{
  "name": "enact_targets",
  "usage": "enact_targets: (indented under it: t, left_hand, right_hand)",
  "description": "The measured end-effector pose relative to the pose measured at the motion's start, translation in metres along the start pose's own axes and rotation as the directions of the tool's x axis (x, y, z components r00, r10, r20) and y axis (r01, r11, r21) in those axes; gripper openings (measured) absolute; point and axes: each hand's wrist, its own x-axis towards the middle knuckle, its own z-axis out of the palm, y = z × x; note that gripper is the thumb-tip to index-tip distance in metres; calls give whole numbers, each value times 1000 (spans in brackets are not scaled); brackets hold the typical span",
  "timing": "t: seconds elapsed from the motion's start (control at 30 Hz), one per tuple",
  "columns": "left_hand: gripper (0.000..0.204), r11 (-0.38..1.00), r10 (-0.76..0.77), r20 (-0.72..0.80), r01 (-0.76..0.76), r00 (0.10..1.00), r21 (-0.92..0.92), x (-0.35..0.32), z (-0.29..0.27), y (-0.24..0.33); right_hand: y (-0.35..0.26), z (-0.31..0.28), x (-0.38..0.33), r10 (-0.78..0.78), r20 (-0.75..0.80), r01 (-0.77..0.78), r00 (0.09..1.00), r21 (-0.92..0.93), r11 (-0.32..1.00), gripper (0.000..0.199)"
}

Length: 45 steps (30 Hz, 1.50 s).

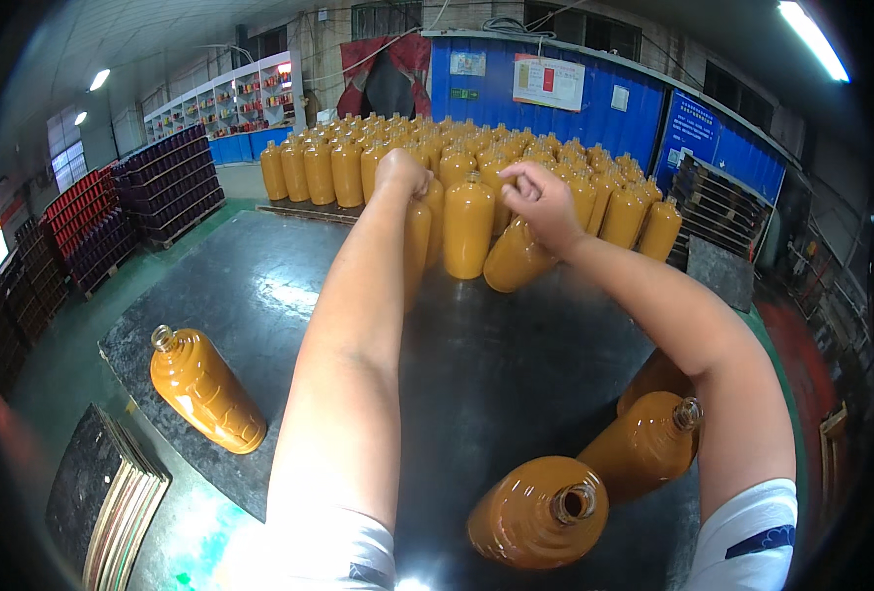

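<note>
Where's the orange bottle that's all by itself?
In the head view, the lone orange bottle is on the left side of the black tabletop, near its edge, left of the person's left forearm.

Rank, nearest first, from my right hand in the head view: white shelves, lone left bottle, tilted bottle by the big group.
1. Tilted bottle: partly behind your right hand.
2. Lone left bottle: table's left side.
3. White shelves: back left.

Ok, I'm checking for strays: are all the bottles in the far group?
No, one bottle is near the left edge of the table, well apart from the far group.
</note>
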Motion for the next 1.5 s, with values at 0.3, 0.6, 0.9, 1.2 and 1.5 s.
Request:
enact_targets:
  t: [0.3, 0.6, 0.9, 1.2, 1.5]
  left_hand:
    - [37, 997, -71, 21, 72, 997, -16, 6, -2, -16]
    - [39, 998, -50, 30, 49, 998, 34, -16, -12, -3]
    - [38, 1000, -27, 76, 27, 997, 5, 7, -3, -19]
    - [31, 993, 53, -12, -54, 999, -102, -17, -14, -27]
    - [20, 940, 95, -103, -124, 990, -317, -126, -55, 11]
  right_hand:
    - [-16, 1, 37, 350, 248, -325, 903, -136, 936, 43]
    - [2, 30, 54, 477, 536, -406, 696, -254, 878, 71]
    - [-1, 26, 52, 411, 416, -247, 811, -393, 886, 30]
    - [-6, 4, 44, 389, 395, -252, 832, -355, 900, 34]
    - [-55, -50, 7, 215, 358, -130, 909, -247, 960, 28]
